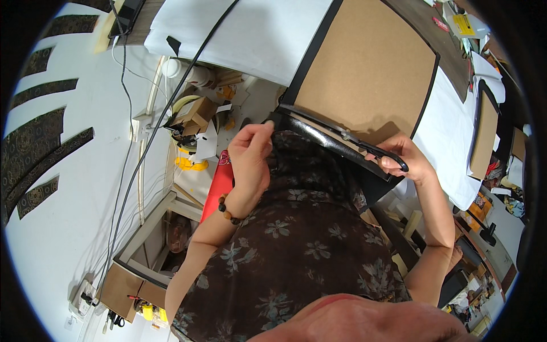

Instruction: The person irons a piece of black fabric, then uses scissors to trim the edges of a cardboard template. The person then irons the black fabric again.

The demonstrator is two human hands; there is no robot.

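My right hand (pixel 403 158) grips a pair of black-handled scissors (pixel 348 137), fingers in the loops. The blades point left along the near edge of a brown board (pixel 359 68) and look nearly closed. Glossy black sheet material (pixel 319 135) borders the board and hangs past its near edge, toward my body. My left hand (pixel 250 157) is closed in a pinch at the left corner of this black sheet, close to the scissor tips. How much of the sheet lies between the fingers is hidden. A beaded bracelet circles my left wrist.
White paper (pixel 239 34) covers the table under the board. A black cable (pixel 165 108) crosses at the left. Below the table edge are a small cardboard box (pixel 196 115), a white bottle (pixel 172 68) and scraps. Another brown board (pixel 483 137) lies at the right.
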